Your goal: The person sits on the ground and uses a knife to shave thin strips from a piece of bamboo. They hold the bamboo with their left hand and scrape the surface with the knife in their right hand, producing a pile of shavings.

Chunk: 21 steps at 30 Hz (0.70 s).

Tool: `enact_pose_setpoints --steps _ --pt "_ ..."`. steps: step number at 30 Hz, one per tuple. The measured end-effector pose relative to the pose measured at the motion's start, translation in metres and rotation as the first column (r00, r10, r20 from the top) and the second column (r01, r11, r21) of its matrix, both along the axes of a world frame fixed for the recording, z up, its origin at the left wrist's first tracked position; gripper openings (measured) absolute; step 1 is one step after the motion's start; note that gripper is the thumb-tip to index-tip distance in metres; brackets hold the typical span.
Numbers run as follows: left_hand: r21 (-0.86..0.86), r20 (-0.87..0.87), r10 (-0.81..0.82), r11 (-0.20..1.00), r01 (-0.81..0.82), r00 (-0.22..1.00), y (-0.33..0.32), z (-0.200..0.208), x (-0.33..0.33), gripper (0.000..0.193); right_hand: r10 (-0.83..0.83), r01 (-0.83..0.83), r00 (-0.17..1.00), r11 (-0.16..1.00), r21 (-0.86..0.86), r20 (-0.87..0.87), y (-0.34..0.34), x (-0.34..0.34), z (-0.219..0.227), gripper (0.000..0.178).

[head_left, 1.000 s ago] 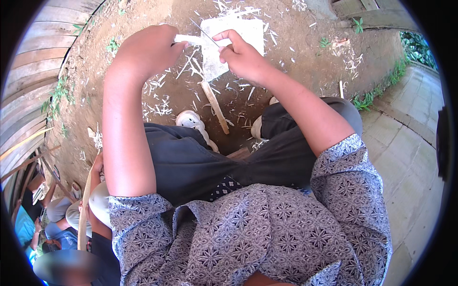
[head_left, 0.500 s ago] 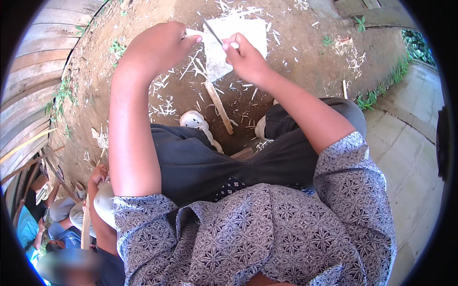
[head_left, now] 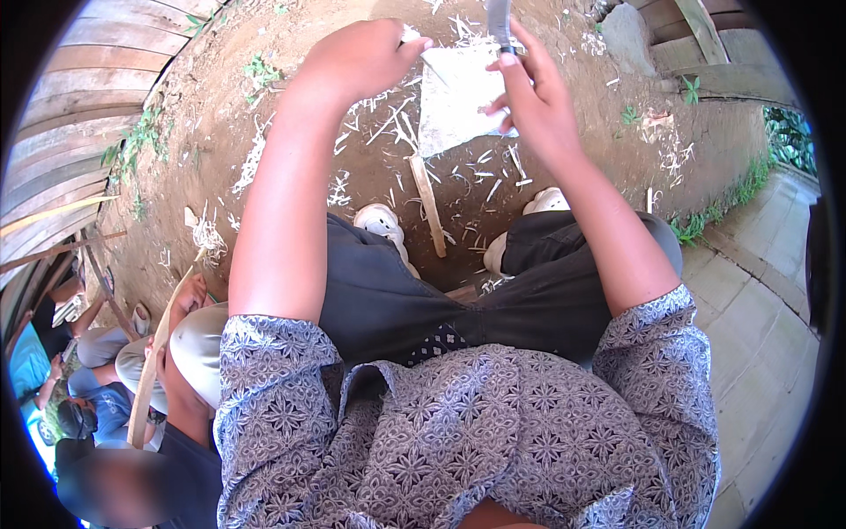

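At the top of the head view, my left hand [head_left: 361,57] is closed around a pale, whitish piece [head_left: 411,34], probably wood. Most of that piece is hidden by the fingers. To its right, my right hand [head_left: 539,106] grips a knife [head_left: 500,22] by its dark handle, with the blade pointing away from me. The thumb lies along the handle and the lower fingers are loosely curled. Below both hands a white sheet [head_left: 445,123] lies on the ground among pale shavings. The knife is apart from the left hand.
A split wooden strip [head_left: 426,207] lies on the dirt between my white shoes [head_left: 379,220]. At lower left another person's hand [head_left: 189,298] is beside a long wooden strip [head_left: 152,375]. Plank walling [head_left: 97,88] runs along the left, and concrete paving [head_left: 749,326] on the right.
My right hand has moved right, away from the left, and the knife has swung from slanting toward the left hand to pointing straight away from me. The view has shifted slightly.
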<state>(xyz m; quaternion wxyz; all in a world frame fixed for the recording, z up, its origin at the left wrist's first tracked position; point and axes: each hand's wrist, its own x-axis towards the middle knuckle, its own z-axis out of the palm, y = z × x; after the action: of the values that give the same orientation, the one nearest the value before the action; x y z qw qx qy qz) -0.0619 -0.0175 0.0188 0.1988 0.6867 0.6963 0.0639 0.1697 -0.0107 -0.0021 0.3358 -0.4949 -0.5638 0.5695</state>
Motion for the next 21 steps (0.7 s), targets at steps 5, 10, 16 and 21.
enact_pose_setpoints --steps 5,10,16,21 --pt "0.004 0.005 -0.033 0.999 0.033 0.999 0.005 0.003 0.005 0.056 0.294 -0.313 0.831 0.949 -0.041 0.473 -0.007 0.031 -0.017 0.049" --pt "-0.025 -0.042 -0.006 1.0 0.005 0.999 -0.004 0.006 0.002 0.055 0.03 -0.044 0.996 0.982 0.182 0.079 -0.019 0.02 0.034 0.045" --pt "0.003 -0.067 -0.11 0.994 0.11 0.992 -0.01 0.012 0.022 0.054 -0.038 -0.231 0.899 0.804 0.547 0.436 -0.035 0.024 -0.045 0.045" --pt "0.012 -0.083 -0.143 0.989 0.145 0.986 -0.022 0.013 0.024 0.054 -0.064 0.029 0.988 0.97 0.241 0.138 -0.042 0.011 0.026 0.045"
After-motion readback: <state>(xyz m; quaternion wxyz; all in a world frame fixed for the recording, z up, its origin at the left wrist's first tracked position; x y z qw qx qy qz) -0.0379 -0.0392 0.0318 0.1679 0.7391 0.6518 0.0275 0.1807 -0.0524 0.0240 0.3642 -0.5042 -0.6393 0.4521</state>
